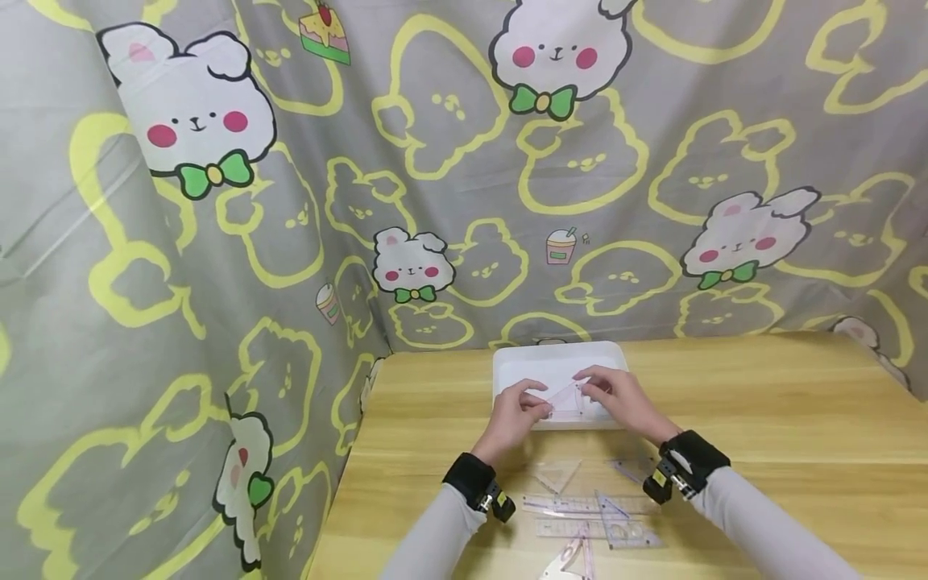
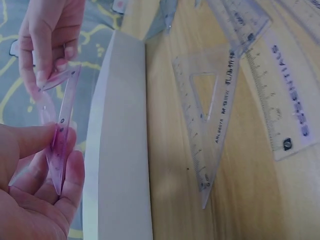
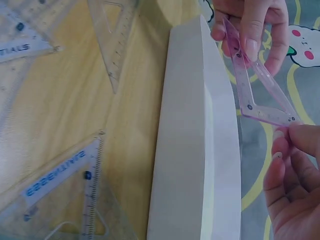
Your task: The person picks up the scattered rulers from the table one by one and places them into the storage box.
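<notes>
A pink see-through set square (image 1: 568,401) is held up over the white tray (image 1: 558,352), one hand at each end. My left hand (image 1: 513,412) pinches one end between thumb and fingers; in the left wrist view the pink set square (image 2: 64,117) stands steeply tilted there. With thumb and fingertips, my right hand (image 1: 615,396) grips another corner, and the right wrist view shows the set square's (image 3: 245,87) open middle. In both wrist views the tray's outer wall (image 2: 122,150) stands beside the hands.
On the wooden table (image 1: 797,451) in front of the tray lie several clear drawing tools: a set square (image 1: 557,475), a long ruler (image 1: 554,505), a bluish set square (image 1: 613,507) and others overlapping them. A patterned curtain (image 1: 464,193) hangs behind and at the left.
</notes>
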A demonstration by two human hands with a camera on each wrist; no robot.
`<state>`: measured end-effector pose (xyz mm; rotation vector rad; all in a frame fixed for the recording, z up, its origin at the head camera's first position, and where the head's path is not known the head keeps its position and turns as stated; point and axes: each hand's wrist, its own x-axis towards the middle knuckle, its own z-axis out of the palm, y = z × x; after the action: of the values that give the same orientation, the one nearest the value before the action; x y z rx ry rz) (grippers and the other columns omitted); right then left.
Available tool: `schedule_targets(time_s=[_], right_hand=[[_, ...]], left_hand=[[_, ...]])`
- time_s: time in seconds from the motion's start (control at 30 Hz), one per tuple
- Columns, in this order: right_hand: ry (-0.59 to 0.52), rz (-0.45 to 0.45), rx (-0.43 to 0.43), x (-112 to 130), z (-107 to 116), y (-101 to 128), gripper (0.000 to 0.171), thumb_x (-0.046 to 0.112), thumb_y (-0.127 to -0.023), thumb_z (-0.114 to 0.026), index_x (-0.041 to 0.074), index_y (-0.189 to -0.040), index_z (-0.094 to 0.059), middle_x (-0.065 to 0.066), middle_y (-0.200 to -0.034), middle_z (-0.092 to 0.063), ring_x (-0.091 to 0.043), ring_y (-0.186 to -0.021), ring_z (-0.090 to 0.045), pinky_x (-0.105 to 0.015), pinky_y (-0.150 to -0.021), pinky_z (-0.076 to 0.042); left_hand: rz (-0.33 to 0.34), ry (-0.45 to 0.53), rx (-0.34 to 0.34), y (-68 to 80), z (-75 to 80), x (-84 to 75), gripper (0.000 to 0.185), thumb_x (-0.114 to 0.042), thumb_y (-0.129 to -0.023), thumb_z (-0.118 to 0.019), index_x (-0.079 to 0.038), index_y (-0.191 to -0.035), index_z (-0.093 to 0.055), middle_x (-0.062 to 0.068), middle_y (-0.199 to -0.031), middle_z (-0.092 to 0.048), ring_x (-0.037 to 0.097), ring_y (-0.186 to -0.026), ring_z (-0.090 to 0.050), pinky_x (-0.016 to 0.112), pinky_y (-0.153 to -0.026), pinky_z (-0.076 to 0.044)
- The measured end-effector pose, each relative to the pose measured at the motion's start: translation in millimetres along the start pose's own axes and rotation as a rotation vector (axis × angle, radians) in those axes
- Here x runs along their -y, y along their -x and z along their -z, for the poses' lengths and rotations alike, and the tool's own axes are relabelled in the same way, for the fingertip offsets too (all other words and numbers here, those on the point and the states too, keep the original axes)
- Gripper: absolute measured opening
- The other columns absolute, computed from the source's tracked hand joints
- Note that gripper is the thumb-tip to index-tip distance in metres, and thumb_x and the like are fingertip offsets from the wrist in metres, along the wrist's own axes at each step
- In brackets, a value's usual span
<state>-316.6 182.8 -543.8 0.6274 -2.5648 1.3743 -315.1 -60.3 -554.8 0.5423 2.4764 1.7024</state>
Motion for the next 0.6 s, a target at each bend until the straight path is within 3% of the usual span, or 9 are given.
schedule_targets(time_s=[0.23, 0.37, 0.6], right_hand=[[0.014, -0.044, 0.009, -5.7, 0.6, -11.0, 0.025, 0.004, -0.101, -0.067, -0.001, -0.125, -0.069, -0.007, -0.088, -0.074, -0.019, -0.079, -0.068, -0.028, -0.067, -0.052], [0.076, -0.034, 0.003, -14.8, -2.9, -12.1, 0.026, 0.001, -0.098, -0.068, 0.0, -0.124, -0.07, -0.007, -0.087, -0.073, -0.016, -0.078, -0.066, -0.029, -0.067, -0.05], [0.197, 0.028, 0.048, -28.6, -8.0, -6.4, 0.024, -0.009, -0.095, -0.064, -0.004, -0.116, -0.074, -0.006, -0.085, -0.074, -0.018, -0.078, -0.067, -0.036, -0.073, -0.054]], left_hand=[[-0.019, -0.087, 0.005, -12.9, -3.0, -1.4, 0.012, -0.004, -0.097, -0.073, 0.0, -0.108, -0.075, 0.007, -0.092, -0.077, 0.01, -0.075, -0.074, 0.02, -0.067, -0.056], [-0.02, -0.142, 0.024, -20.5, -6.4, 3.4, 0.01, -0.004, -0.096, -0.072, -0.001, -0.105, -0.076, 0.005, -0.089, -0.075, 0.011, -0.072, -0.073, 0.02, -0.065, -0.055], [0.049, -0.283, 0.081, -32.2, -16.6, 11.4, 0.005, -0.006, -0.094, -0.075, -0.003, -0.097, -0.078, 0.004, -0.084, -0.077, 0.005, -0.069, -0.069, 0.019, -0.065, -0.054]])
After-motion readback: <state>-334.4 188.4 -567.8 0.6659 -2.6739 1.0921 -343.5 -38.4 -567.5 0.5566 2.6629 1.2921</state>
